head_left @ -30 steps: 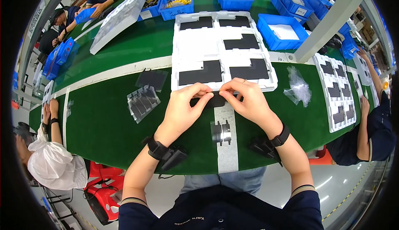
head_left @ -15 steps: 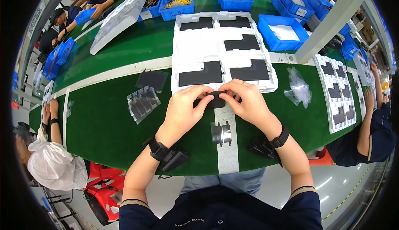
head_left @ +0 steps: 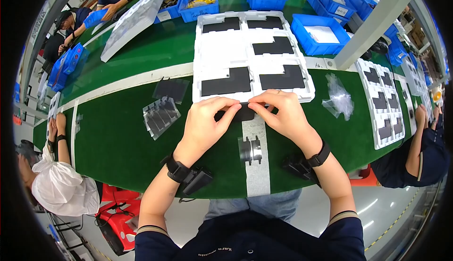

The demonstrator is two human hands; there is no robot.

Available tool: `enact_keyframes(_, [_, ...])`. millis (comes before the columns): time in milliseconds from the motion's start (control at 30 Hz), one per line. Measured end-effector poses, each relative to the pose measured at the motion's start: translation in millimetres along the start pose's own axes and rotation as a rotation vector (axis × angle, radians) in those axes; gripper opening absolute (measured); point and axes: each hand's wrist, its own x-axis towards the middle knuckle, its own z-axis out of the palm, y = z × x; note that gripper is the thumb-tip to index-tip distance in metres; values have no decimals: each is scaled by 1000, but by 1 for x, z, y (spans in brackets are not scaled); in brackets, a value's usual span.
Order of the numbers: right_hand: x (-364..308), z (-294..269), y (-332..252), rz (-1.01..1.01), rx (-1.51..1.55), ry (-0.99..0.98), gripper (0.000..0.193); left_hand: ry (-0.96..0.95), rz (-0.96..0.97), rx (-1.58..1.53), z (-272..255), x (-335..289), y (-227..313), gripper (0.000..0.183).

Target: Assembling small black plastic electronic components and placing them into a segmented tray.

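At the near edge of the white tray [head_left: 219, 48], my left hand [head_left: 204, 122] and my right hand [head_left: 283, 117] meet over a flat black piece [head_left: 244, 113]. Thumb and forefinger of each hand pinch its upper edge, their tips almost touching; the fingers hide much of the piece. Flat black L-shaped pieces [head_left: 226, 82] lie in most of the tray's compartments. Nearer to me, a small clear film with black strips [head_left: 250, 150] rests across the pale strip of tape [head_left: 258, 181] on the green table.
Left of my hands lie a clear sheet with black strips [head_left: 161, 117] and a dark sheet [head_left: 171, 90]. Crumpled clear film [head_left: 338, 98] is on the right. Blue bins [head_left: 321, 35] stand behind, beside a grey post [head_left: 375, 25]. Co-workers sit at both sides; another tray [head_left: 381, 103] lies right.
Both my hands stay pinched on the black piece, with only slight finger movement. The view has shifted a little. At the right, a co-worker's hands have moved.
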Motion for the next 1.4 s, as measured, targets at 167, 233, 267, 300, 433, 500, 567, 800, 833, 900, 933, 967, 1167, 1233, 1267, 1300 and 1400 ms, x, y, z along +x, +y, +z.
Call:
enact_keyframes(167, [1,1,-3,13,23,-13,8,-34,-43,4,-1,3,4,9])
enact_keyframes(233, [1,1,-2,26,22,-19,8,-47,-30,-10,-1,4,5,7])
enact_keyframes(267, [1,1,-2,3,8,-29,8,-46,-30,-11,-1,4,5,7])
enact_keyframes(300, [1,1,-1,-21,-6,-38,8,-49,-26,-6,-1,4,5,7])
enact_keyframes(433, [2,1,-1,-29,-15,-47,8,-54,-12,-16,1,5,5,7])
enact_keyframes(500, [1,1,1,-21,17,-48,9,-51,-24,-29,0,5,5,7])
enact_keyframes(567, [2,2,2,0,83,-41,10,-47,-35,-42,-1,5,4,7])
enact_keyframes(800, [2,2,9,8,147,-6,13,-32,-84,-136,0,3,0,7])
enact_keyframes(833, [2,2,8,8,148,-7,13,-35,-88,-145,-1,4,0,7])
enact_keyframes(900, [2,2,6,37,139,-48,11,-42,-88,-135,-2,4,1,7])
enact_keyframes(933, [2,3,6,38,140,-49,11,-50,-86,-128,-1,4,2,8])
enact_keyframes(967, [2,3,5,24,107,-49,11,-50,-88,-128,0,4,1,8])
enact_keyframes(1167, [1,5,5,-31,-33,-46,10,-27,-41,-121,4,5,1,9])
enact_keyframes(1233, [0,6,5,4,-9,-55,10,6,-67,-137,4,4,2,7])
enact_keyframes(1267, [1,6,5,23,37,-43,12,6,-68,-136,4,4,2,7])
enact_keyframes(1300, [1,6,4,43,82,-31,13,78,-14,-138,3,4,3,7])
enact_keyframes(1400, [3,5,5,6,-10,17,17,99,47,-168,-3,0,3,8])
